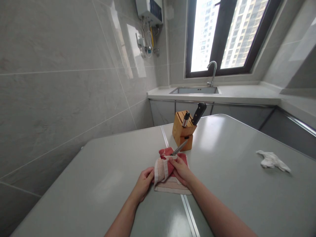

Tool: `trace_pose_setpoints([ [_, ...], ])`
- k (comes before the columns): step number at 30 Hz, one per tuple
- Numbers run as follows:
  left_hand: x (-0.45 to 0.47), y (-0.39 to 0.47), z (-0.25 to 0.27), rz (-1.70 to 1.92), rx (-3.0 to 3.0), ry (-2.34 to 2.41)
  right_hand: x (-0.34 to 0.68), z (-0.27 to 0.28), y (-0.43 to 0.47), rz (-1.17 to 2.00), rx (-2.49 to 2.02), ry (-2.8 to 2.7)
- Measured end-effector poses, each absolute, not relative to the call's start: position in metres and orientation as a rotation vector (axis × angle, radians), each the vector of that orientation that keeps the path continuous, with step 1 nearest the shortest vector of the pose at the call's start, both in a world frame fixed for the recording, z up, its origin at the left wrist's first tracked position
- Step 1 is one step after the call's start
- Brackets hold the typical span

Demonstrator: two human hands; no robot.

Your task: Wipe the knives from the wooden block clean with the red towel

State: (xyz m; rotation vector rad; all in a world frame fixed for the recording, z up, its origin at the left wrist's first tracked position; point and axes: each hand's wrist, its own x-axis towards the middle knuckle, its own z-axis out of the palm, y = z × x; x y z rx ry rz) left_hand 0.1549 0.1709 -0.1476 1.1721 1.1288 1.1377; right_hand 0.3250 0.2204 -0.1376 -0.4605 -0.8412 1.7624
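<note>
A red and beige towel (170, 188) is bunched on the table in front of me. From its folds a knife's bare blade (181, 147) sticks out, tilted up to the right; the rest of the knife is hidden in the cloth. My right hand (182, 171) is closed on the towel around the knife's lower part. My left hand (145, 181) pinches the towel's left edge, with some fingertips out of sight. Just beyond the blade stands a wooden knife block (177, 128), holding a large black-handled knife (198, 113) and another dark-handled tool (185, 119).
A grey table (118, 164) has a metal seam strip (189, 214) across it. A crumpled white cloth (273, 161) lies at the right. Behind the table, a counter (247, 92) holds a sink (195, 90) with a tap (213, 72). A tiled wall (74, 98) runs along the left.
</note>
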Motion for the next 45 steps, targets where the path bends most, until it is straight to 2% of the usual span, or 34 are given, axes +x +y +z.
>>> trace_pose_setpoints([
  [27, 0.159, 0.170, -0.143, 1.096, 1.499, 1.066, 0.328, -0.141, 0.214, 1.730, -0.571, -1.169],
  [45, 0.159, 0.169, -0.149, 1.125, 1.341, 1.009, 0.326, -0.135, 0.207, 1.625, -0.617, -1.425],
])
